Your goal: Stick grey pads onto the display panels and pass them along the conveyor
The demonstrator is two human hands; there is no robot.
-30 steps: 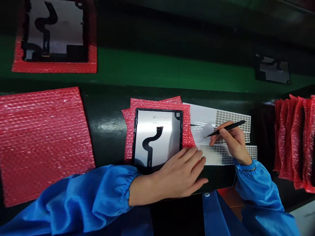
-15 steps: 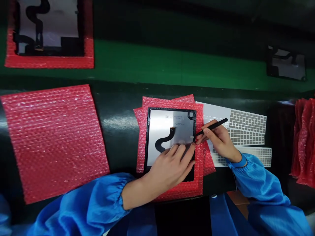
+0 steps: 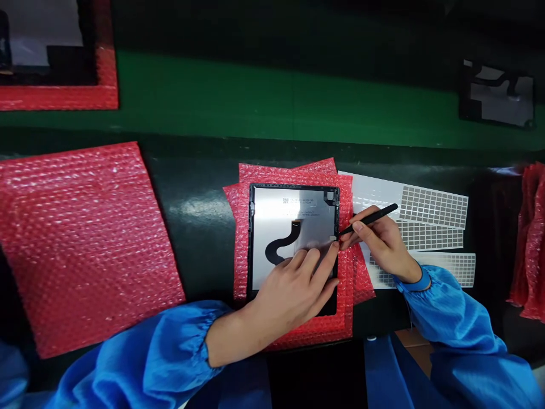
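A black-framed display panel (image 3: 281, 218) with a silver back and a curved black flex cable (image 3: 286, 243) lies on red bubble wrap sheets (image 3: 346, 295) in front of me. My left hand (image 3: 293, 289) rests flat on the panel's lower right part, fingers stretched toward its right edge. My right hand (image 3: 381, 241) grips black tweezers (image 3: 370, 218) like a pen. Their tip touches the panel's right edge, where a small grey sticker (image 3: 332, 238) sits beside my left fingertip.
White sheets of small grey stickers (image 3: 430, 218) lie right of the panel. A large red bubble wrap sheet (image 3: 80, 238) covers the left. On the green belt (image 3: 264, 108) behind are another panel on red wrap (image 3: 55, 62) and a further one (image 3: 496, 99). Red wrap stack (image 3: 530, 238) at far right.
A second ago my right hand was at the sticker sheets and my left beside the panel. Both have moved onto the panel; the tweezers' tip now meets its right edge.
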